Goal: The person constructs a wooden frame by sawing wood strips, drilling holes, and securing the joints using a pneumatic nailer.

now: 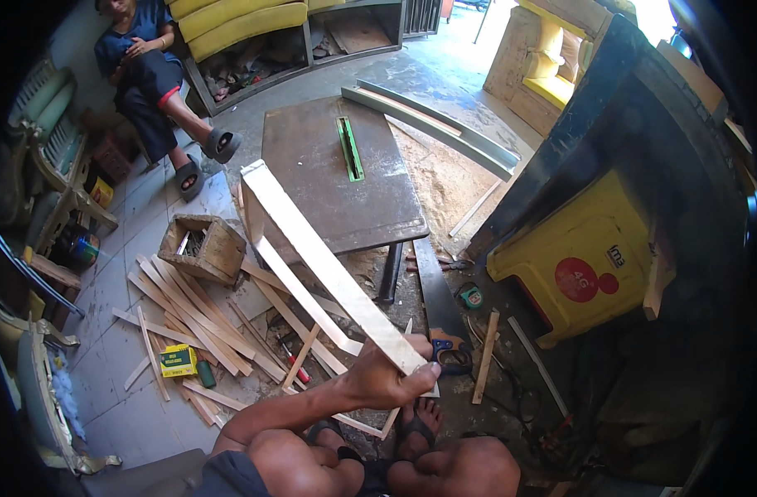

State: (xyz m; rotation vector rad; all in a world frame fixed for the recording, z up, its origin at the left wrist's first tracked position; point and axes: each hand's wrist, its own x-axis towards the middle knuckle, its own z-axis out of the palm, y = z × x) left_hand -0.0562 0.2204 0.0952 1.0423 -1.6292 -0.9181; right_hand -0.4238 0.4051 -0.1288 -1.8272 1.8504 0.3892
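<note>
Of the two hands, my feed gives me only the left hand (391, 377), its fingers and thumb wrapped round the near end of a pale wooden frame (316, 248); the right hand is out of sight, so I cannot tell what it is doing. That frame slants up from the near side of the counter (312, 141) toward the counter's near left corner, and whether it touches there is unclear to me. Two long strips meet a short crosspiece at its far end, so I judge that end done; the grip hides too much of the near end for me to call it joined. Loose strips (188, 298) lie on the floor to the near left of the counter, beside a small yellow box (178, 361) and a red screwdriver (298, 364), and I take them as not worked in yet. At the counter's near right, I see a handsaw (436, 290) lying idle with a tape measure (471, 296) beside it. Left of the counter sits a rough wooden box (204, 267). Past the counter's far left corner, a person (142, 50) sits apart from the work.
</note>
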